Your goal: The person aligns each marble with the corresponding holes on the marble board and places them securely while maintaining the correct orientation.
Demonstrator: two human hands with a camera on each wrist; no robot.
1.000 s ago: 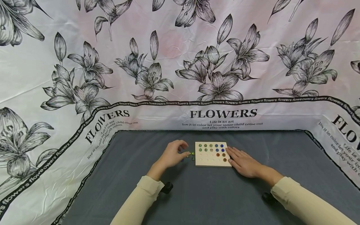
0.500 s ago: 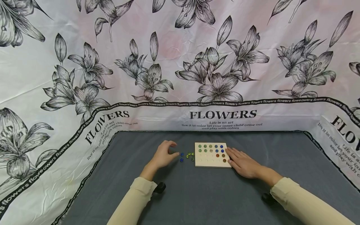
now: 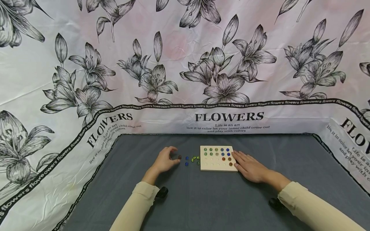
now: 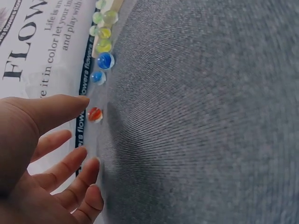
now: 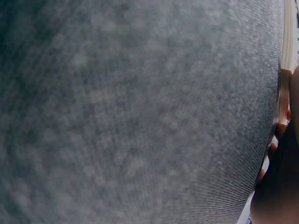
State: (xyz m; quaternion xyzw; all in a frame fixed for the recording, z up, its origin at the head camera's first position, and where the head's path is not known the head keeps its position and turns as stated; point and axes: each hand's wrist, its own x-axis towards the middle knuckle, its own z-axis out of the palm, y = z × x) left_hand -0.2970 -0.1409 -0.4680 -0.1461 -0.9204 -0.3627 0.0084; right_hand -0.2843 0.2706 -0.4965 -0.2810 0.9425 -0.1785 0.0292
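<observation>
Left hand (image 3: 164,160) moved left, fingers apart, empty, near the red marble (image 4: 95,115): likely light, hard, slippery; pinch its sides. Right hand's (image 3: 251,166) straight fingers touch the board (image 3: 220,168).

A pale fabric (image 3: 170,19), printed with black line-drawn lilies, is stretching beyond the far edge of the grey table (image 3: 190,199) and continuing past its left and right edges. A black lettered band (image 3: 185,106) is running above the large word "FLOWERS" (image 3: 229,116).
</observation>
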